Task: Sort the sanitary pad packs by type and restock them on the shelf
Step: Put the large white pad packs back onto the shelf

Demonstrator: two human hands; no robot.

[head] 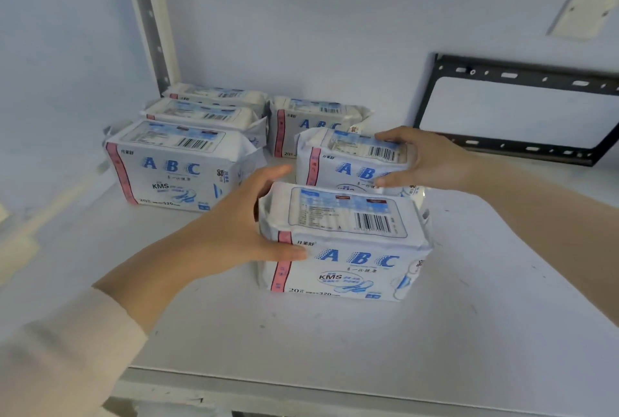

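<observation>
Your left hand holds the front pack by its left end, thumb laid on the printed ABC face and fingers reaching round the back edge. Your right hand holds the second pack, fingers over its barcoded top and thumb on its front face. This pack stands just behind the front pack. Both stand upright on the white shelf. Behind the right-hand grip is a third pack, upright, with the same ABC print. Left of the left-hand grip, and apart from it, is a row of three. The nearest pack has its ABC KMS face towards you. The middle pack and the rear pack stand behind it, and the rear one is near the slotted upright. Right of the right-hand grip, a black metal frame stands against the wall. Above it is a cream wall plate. A cream sleeve covers your left forearm.
</observation>
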